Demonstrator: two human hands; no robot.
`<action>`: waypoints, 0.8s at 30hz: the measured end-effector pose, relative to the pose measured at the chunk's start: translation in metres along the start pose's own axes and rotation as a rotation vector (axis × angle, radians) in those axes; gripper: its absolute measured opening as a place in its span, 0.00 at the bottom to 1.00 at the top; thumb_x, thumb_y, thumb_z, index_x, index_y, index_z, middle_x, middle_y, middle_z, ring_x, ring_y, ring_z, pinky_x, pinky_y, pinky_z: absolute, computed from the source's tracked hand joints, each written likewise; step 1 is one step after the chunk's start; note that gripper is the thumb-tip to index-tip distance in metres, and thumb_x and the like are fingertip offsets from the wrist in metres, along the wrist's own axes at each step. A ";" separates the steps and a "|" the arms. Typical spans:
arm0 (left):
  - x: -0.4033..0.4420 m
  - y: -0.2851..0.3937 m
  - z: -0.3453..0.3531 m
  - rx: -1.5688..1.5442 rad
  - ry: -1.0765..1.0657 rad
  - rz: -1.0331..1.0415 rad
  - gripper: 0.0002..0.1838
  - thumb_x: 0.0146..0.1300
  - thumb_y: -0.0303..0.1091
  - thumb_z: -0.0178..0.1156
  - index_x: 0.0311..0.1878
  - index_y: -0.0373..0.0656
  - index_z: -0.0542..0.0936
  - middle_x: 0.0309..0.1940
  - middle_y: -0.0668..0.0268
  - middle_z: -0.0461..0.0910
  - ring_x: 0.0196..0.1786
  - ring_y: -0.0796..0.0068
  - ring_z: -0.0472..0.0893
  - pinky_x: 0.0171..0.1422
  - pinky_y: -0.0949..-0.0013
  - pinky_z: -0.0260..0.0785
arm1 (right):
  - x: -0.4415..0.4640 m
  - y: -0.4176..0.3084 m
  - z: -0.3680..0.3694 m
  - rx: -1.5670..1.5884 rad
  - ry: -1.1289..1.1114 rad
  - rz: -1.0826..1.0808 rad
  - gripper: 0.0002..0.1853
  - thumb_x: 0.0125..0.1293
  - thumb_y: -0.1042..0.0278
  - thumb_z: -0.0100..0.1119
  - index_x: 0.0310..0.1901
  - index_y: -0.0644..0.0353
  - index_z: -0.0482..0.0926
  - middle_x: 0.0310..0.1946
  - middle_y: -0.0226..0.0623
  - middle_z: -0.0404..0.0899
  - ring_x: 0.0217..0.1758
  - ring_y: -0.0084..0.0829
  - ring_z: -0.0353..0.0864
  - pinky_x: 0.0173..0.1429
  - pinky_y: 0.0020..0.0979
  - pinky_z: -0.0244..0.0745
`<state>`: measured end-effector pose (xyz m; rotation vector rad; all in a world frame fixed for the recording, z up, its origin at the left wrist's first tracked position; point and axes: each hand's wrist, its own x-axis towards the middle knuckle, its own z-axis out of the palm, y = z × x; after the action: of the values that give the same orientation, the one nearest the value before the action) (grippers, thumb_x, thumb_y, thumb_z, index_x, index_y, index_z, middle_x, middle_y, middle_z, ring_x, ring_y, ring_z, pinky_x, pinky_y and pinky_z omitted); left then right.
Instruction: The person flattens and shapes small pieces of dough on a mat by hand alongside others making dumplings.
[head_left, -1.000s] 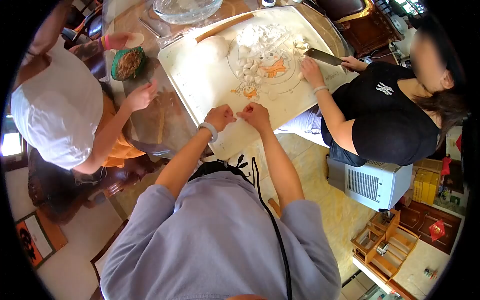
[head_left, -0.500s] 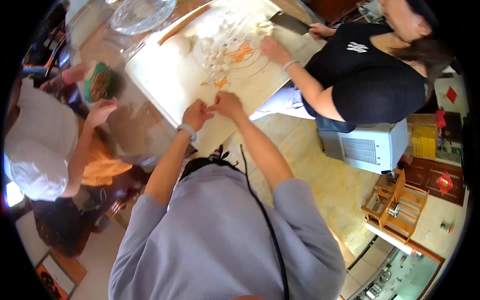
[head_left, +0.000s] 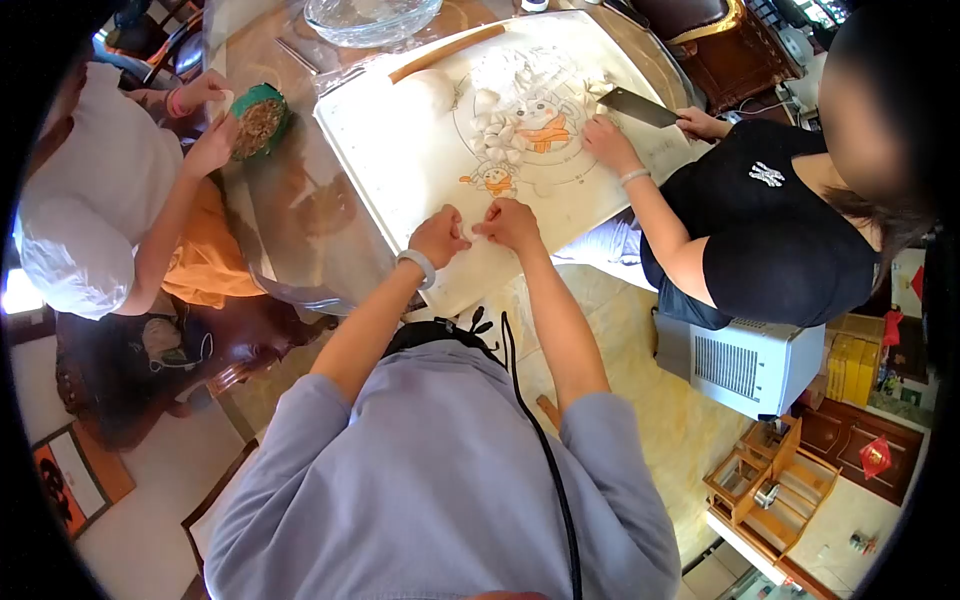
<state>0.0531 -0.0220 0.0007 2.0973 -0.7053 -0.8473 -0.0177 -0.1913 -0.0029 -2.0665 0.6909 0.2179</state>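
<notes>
Off the white mat's (head_left: 375, 150) left edge, a green bowl (head_left: 266, 91) holds brown filling (head_left: 257, 127); a glass bowl (head_left: 374, 38) stands past its far edge. Near the closest corner, your left hand (head_left: 440, 237) and right hand (head_left: 507, 223), fingers curled, pinch a small dough piece (head_left: 466, 231), its long axis hidden.

White mat (head_left: 395, 165) with orange-and-grey cartoon print (head_left: 545, 137), off-white dough pieces (head_left: 494, 136), green bowl (head_left: 280, 95).
</notes>
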 end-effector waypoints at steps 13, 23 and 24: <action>-0.014 0.008 -0.002 0.139 0.016 0.026 0.21 0.50 0.35 0.68 0.44 0.44 0.69 0.33 0.63 0.76 0.39 0.62 0.78 0.45 0.63 0.68 | -0.006 0.012 -0.001 0.034 -0.092 -0.091 0.19 0.37 0.59 0.75 0.29 0.57 0.78 0.26 0.34 0.80 0.32 0.32 0.80 0.37 0.32 0.74; -0.007 0.001 -0.001 0.140 -0.006 0.058 0.19 0.51 0.36 0.68 0.42 0.44 0.70 0.35 0.64 0.76 0.40 0.63 0.78 0.45 0.62 0.69 | -0.009 -0.012 0.001 -0.262 -0.028 -0.076 0.24 0.35 0.52 0.76 0.29 0.58 0.75 0.24 0.35 0.78 0.29 0.32 0.79 0.34 0.32 0.71; -0.007 0.001 -0.001 0.133 -0.011 0.055 0.19 0.51 0.36 0.68 0.42 0.44 0.70 0.35 0.64 0.76 0.40 0.63 0.78 0.45 0.62 0.69 | -0.011 -0.016 0.002 -0.366 0.022 -0.110 0.24 0.36 0.53 0.75 0.29 0.58 0.74 0.22 0.34 0.77 0.26 0.31 0.78 0.32 0.31 0.71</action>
<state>0.0494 -0.0173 0.0048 2.1813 -0.8414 -0.8020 -0.0177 -0.1782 0.0118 -2.4518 0.5799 0.2760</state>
